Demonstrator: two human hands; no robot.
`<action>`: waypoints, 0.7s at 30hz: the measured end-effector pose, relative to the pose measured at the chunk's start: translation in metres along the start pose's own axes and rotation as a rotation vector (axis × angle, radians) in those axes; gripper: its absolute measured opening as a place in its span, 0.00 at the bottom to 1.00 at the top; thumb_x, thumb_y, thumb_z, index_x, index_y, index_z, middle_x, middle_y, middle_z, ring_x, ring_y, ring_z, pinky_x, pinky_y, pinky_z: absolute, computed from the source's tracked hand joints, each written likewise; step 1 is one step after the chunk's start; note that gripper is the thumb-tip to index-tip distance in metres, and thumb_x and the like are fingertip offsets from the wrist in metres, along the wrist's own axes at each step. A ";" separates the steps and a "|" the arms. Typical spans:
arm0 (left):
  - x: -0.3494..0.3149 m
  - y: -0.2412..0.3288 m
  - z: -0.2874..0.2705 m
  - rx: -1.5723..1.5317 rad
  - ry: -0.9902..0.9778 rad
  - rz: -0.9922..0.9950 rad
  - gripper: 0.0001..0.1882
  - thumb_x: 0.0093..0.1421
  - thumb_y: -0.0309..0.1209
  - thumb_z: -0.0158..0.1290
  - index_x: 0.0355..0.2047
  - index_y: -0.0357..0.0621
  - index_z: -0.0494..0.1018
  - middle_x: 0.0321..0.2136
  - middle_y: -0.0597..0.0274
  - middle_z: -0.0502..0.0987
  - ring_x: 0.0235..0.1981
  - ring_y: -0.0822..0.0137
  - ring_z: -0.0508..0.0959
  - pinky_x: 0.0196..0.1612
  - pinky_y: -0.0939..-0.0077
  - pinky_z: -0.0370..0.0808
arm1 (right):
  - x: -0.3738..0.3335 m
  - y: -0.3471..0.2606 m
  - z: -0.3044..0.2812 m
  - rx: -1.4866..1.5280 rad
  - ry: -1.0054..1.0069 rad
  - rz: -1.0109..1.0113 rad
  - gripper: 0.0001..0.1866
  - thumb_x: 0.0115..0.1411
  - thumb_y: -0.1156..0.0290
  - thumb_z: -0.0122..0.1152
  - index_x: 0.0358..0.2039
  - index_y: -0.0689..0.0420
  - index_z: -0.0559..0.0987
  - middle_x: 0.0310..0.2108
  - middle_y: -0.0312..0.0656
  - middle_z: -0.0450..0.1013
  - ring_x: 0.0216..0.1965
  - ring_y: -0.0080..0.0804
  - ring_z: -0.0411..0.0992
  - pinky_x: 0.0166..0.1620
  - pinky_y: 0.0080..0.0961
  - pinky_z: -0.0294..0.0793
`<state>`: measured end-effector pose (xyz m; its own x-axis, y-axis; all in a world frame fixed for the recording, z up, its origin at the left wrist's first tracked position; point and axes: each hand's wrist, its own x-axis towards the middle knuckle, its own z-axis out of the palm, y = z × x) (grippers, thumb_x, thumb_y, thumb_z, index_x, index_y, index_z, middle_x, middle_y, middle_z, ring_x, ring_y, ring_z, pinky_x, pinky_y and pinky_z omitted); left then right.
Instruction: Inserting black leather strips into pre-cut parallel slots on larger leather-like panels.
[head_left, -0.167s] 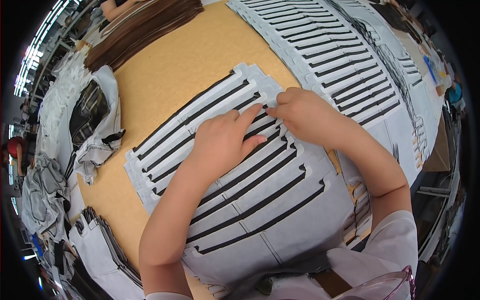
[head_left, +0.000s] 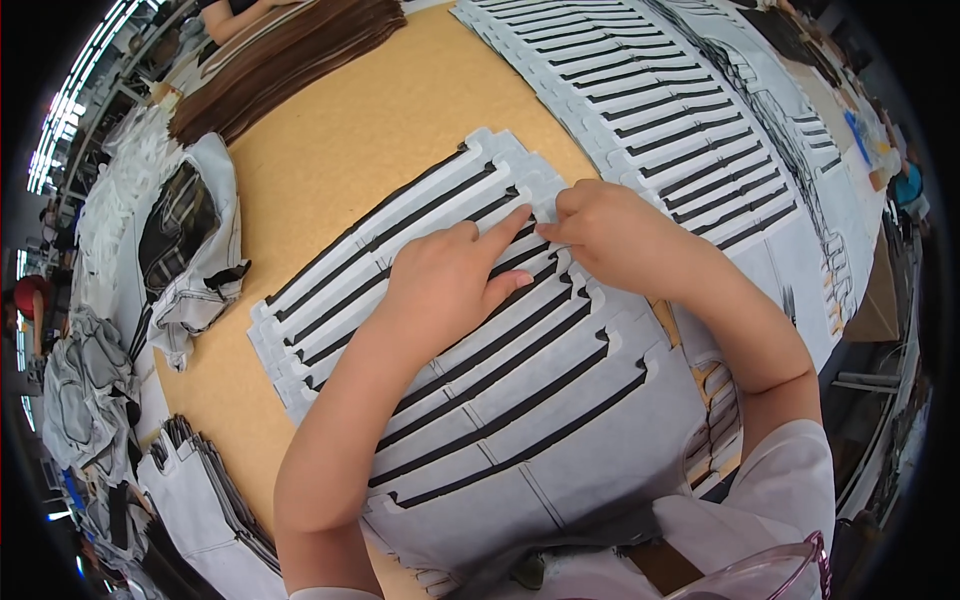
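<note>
A fan of overlapping light-grey fabric panels (head_left: 600, 450) lies in front of me, with black strips showing between their stepped edges. My left hand (head_left: 440, 280) rests on the panels, index finger stretched toward their right-hand notched ends and thumb spread away. Just right of that fingertip, my right hand (head_left: 610, 230) is closed, thumb and finger pinched at the notched end of one panel. Its curled fingers partly hide what is between them.
Another long fan of grey panels (head_left: 690, 130) covers the table's right side. Dark brown strips (head_left: 290, 70) lie at the far left, near another person's arm (head_left: 235, 20). A grey bundle with plaid cloth (head_left: 190, 240) and a panel stack (head_left: 205, 500) sit left on the tan tabletop (head_left: 380, 120).
My right hand has shifted very slightly right and down, its fingertips a bit farther from my left index finger. The left hand stays on the panels.
</note>
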<state>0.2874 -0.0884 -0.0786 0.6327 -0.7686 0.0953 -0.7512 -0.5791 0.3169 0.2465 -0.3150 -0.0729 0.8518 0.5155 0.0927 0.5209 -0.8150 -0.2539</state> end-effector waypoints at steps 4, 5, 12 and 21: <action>0.007 0.002 -0.007 0.038 -0.118 0.006 0.28 0.62 0.51 0.54 0.61 0.63 0.69 0.24 0.60 0.71 0.26 0.59 0.75 0.30 0.65 0.73 | -0.003 0.003 -0.002 0.092 0.003 0.029 0.17 0.51 0.81 0.58 0.42 0.59 0.84 0.28 0.44 0.71 0.37 0.43 0.71 0.40 0.35 0.72; 0.007 0.003 -0.008 0.046 -0.159 0.008 0.27 0.62 0.51 0.53 0.61 0.64 0.69 0.24 0.60 0.71 0.26 0.60 0.75 0.30 0.65 0.73 | -0.003 0.003 -0.003 0.135 0.034 0.075 0.17 0.51 0.81 0.57 0.42 0.60 0.83 0.28 0.44 0.71 0.37 0.43 0.71 0.40 0.35 0.72; -0.021 0.011 -0.002 0.177 0.026 0.018 0.24 0.60 0.44 0.58 0.56 0.54 0.75 0.26 0.62 0.70 0.28 0.61 0.74 0.32 0.66 0.72 | -0.003 -0.006 0.002 -0.015 0.009 0.069 0.17 0.54 0.81 0.56 0.45 0.63 0.80 0.34 0.42 0.73 0.42 0.40 0.71 0.45 0.31 0.73; -0.174 -0.013 -0.015 0.040 0.000 -0.184 0.34 0.62 0.39 0.55 0.66 0.43 0.60 0.67 0.50 0.60 0.68 0.49 0.59 0.70 0.49 0.50 | 0.000 -0.019 -0.004 -0.171 0.028 -0.021 0.21 0.52 0.83 0.57 0.48 0.61 0.80 0.37 0.43 0.73 0.41 0.42 0.70 0.46 0.31 0.73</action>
<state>0.1899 0.0564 -0.0852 0.7600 -0.6487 0.0391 -0.6297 -0.7202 0.2913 0.2368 -0.3006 -0.0644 0.8406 0.5274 0.1235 0.5384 -0.8384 -0.0846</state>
